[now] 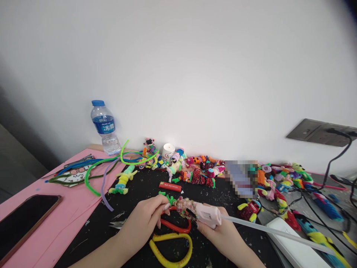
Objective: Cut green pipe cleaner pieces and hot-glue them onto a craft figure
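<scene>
Over black mat (145, 190): pinching green fuzzy piece (169, 198) in left hand (147, 215), thumb and fingers closed on it. Wrapping right hand (221, 231) around pale pink glue gun (210, 215), grip closed, with front end towards left hand and glue stick (275, 232) jutting from rear. Lying below, red loop (178, 227) and yellow loop (190, 247); beyond hands, red lighter (170, 186). Standing against wall (195, 74), at far left, water bottle (103, 126).
</scene>
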A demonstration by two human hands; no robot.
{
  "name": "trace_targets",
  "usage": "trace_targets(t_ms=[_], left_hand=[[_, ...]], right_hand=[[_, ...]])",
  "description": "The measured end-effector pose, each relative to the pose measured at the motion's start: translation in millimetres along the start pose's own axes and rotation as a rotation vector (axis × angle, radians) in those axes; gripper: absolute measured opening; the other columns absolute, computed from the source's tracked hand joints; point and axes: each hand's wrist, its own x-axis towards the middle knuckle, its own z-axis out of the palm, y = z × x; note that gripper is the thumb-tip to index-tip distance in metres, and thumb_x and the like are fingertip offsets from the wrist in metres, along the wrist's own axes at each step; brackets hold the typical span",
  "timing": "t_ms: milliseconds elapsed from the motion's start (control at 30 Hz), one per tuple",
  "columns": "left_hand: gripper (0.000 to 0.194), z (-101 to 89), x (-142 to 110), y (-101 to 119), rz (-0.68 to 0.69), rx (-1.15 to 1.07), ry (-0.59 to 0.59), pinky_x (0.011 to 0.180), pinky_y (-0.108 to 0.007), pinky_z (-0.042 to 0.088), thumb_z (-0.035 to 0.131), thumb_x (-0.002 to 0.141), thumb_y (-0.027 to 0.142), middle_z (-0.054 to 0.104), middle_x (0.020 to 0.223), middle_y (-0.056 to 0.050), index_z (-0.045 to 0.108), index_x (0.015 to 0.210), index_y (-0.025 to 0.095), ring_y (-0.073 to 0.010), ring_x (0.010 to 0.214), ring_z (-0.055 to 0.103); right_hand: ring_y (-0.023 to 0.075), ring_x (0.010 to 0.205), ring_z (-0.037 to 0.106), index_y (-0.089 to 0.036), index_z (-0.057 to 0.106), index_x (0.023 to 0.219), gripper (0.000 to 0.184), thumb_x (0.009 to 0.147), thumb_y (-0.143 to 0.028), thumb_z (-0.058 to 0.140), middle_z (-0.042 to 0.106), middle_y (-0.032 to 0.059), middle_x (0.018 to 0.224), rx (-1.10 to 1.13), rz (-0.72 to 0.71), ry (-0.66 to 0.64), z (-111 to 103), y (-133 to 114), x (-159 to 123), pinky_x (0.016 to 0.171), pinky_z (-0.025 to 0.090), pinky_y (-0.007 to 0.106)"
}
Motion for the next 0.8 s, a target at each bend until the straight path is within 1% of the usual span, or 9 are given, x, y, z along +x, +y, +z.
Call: trace_targets(t_ms=[133, 367, 500, 667, 800], left_hand=[[0.024, 1.1, 0, -2, 0.003, -0.004, 0.003, 0.058, -0.02, 0.04, 0.032, 0.09, 0.022, 0.053, 0.062, 0.004, 0.05, 0.074, 0.018, -0.0101, 0.05, 0.051], [0.024, 2.7, -1, -7, 0.025, 0.01, 0.018, 0.059, -0.02, 0.039, 0.033, 0.091, 0.022, 0.052, 0.06, 0.005, 0.05, 0.074, 0.018, -0.0099, 0.05, 0.051], [0.024, 4.3, -1, -10, 0.032, 0.015, 0.025, 0.058, -0.019, 0.038, 0.033, 0.091, 0.022, 0.052, 0.061, 0.005, 0.05, 0.075, 0.019, -0.0096, 0.05, 0.05], [0.024, 4.5, 0, -12, 0.043, 0.033, 0.029, 0.059, -0.02, 0.038, 0.033, 0.091, 0.021, 0.051, 0.061, 0.005, 0.052, 0.077, 0.019, -0.0096, 0.05, 0.05], [0.023, 4.5, 0, -13, 0.045, 0.039, 0.036, 0.06, -0.02, 0.039, 0.033, 0.091, 0.021, 0.053, 0.063, 0.004, 0.052, 0.078, 0.019, -0.0096, 0.05, 0.05]], right_hand=[[0.0157, 0.055, 0.057, -0.019, 0.062, 0.066, 0.01, 0.071, -0.022, 0.055, 0.06, 0.0, 0.059, -0.004, 0.087, -0.031, 0, 0, -1, 0.051, 0.048, 0.022], [0.0172, 0.058, 0.058, -0.019, 0.062, 0.066, 0.008, 0.069, -0.021, 0.055, 0.061, 0.0009, 0.062, 0.005, 0.102, -0.023, 0, -1, 1, 0.055, 0.048, 0.024], [0.0179, 0.057, 0.058, -0.018, 0.063, 0.067, 0.01, 0.07, -0.022, 0.054, 0.062, 0.0016, 0.061, 0.012, 0.099, -0.041, -1, -1, 1, 0.054, 0.048, 0.025], [0.0219, 0.069, 0.063, -0.015, 0.066, 0.076, 0.014, 0.072, -0.025, 0.056, 0.067, 0.0063, 0.074, 0.034, 0.102, -0.058, -1, 2, 2, 0.063, 0.05, 0.029], [0.022, 0.073, 0.063, -0.015, 0.067, 0.083, 0.017, 0.075, -0.024, 0.055, 0.069, 0.0071, 0.082, 0.055, 0.093, -0.107, 0, 2, 3, 0.068, 0.05, 0.029]])
